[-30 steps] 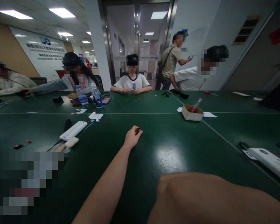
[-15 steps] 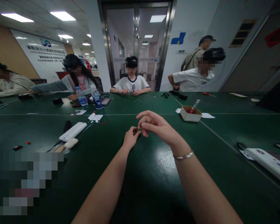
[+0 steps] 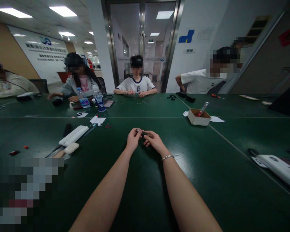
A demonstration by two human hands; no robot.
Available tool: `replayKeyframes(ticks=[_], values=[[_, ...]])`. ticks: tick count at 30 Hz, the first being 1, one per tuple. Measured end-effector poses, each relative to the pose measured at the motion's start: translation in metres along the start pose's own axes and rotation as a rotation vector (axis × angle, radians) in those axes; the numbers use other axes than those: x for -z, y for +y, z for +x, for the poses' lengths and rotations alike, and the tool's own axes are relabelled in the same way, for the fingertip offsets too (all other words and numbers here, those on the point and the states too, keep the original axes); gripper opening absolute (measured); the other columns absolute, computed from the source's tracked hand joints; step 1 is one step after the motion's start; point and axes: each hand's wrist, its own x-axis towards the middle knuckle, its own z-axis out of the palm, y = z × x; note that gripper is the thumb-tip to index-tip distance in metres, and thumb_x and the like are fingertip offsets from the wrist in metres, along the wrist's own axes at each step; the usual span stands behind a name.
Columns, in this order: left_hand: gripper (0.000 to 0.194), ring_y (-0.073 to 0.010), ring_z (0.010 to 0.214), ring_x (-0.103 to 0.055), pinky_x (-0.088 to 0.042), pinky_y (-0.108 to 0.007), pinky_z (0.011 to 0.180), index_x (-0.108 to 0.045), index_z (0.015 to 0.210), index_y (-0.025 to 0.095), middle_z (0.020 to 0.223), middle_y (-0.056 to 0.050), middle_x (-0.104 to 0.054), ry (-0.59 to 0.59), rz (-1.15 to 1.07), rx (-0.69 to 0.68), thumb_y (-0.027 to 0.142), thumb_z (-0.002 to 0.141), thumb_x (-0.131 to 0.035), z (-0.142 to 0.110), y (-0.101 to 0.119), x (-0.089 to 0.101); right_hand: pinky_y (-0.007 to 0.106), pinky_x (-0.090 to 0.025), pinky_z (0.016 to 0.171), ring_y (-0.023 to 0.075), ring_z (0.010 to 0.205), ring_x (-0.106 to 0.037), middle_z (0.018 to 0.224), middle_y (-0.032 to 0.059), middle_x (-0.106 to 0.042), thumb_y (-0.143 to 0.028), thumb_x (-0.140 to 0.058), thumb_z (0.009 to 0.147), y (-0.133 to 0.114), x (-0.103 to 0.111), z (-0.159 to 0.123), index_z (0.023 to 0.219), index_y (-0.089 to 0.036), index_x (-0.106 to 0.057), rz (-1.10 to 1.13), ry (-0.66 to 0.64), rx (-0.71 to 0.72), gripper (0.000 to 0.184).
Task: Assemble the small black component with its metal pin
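A small dark object [image 3: 143, 133] with a lighter end is between my two hands, just over the green table [image 3: 145, 174]. Its kind is too small to make out. My left hand [image 3: 133, 139] pinches its left end between thumb and fingers. On its right end, my right hand [image 3: 154, 141] closes with thumb and fingertips, the other fingers curled below. A silver bracelet [image 3: 168, 157] circles my right wrist. Parts of the object are hidden by my fingers.
Left of my arms lie a white power bank-like case [image 3: 73, 135] and a rounded white item [image 3: 72, 148]. An open box [image 3: 199, 117] stands right of centre. Two bottles [image 3: 99, 100] stand farther back. Several people sit across the table; another white device [image 3: 281, 167] lies far right.
My right hand has come down and left from above the table and now grips the small dark object with my left hand. The seated person at left has drawn an arm in.
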Motion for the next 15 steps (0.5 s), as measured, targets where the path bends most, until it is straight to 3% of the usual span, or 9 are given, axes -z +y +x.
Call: replayKeyframes(ticks=[4,10,15], values=[[0.033,-0.0165,0.088,-0.064,-0.052,-0.03,0.077,-0.057,0.097,0.015,0.105,-0.012,-0.068,-0.056,0.044,0.002,0.043,0.081,-0.058,-0.0031,0.003,0.0015,0.02,-0.053,0.046,0.0117,0.055,-0.064,0.078,0.0023,-0.066,-0.021,-0.069,0.076,0.0022,0.0029,0.0008,0.106,-0.017,-0.059,0.062,0.012,0.024,0.032],[0.024,-0.0149,0.084,-0.063,-0.051,-0.032,0.083,-0.062,0.097,0.015,0.1,-0.008,-0.066,-0.064,0.084,-0.016,0.029,0.077,-0.061,-0.0061,0.0032,0.0067,0.023,-0.056,0.055,0.012,0.059,-0.065,0.076,0.0,-0.064,-0.018,-0.075,0.067,0.0071,0.0065,0.0002,0.099,-0.018,-0.061,0.183,0.109,0.04,0.035],[0.025,-0.0157,0.088,-0.063,-0.05,-0.032,0.086,-0.061,0.099,0.015,0.1,-0.008,-0.065,-0.03,0.081,-0.005,0.024,0.075,-0.06,-0.0048,0.0019,0.0074,0.021,-0.055,0.055,0.0112,0.059,-0.064,0.073,-0.0002,-0.064,-0.019,-0.074,0.066,0.0065,0.0077,-0.0006,0.099,-0.016,-0.06,0.224,0.116,0.029,0.035]])
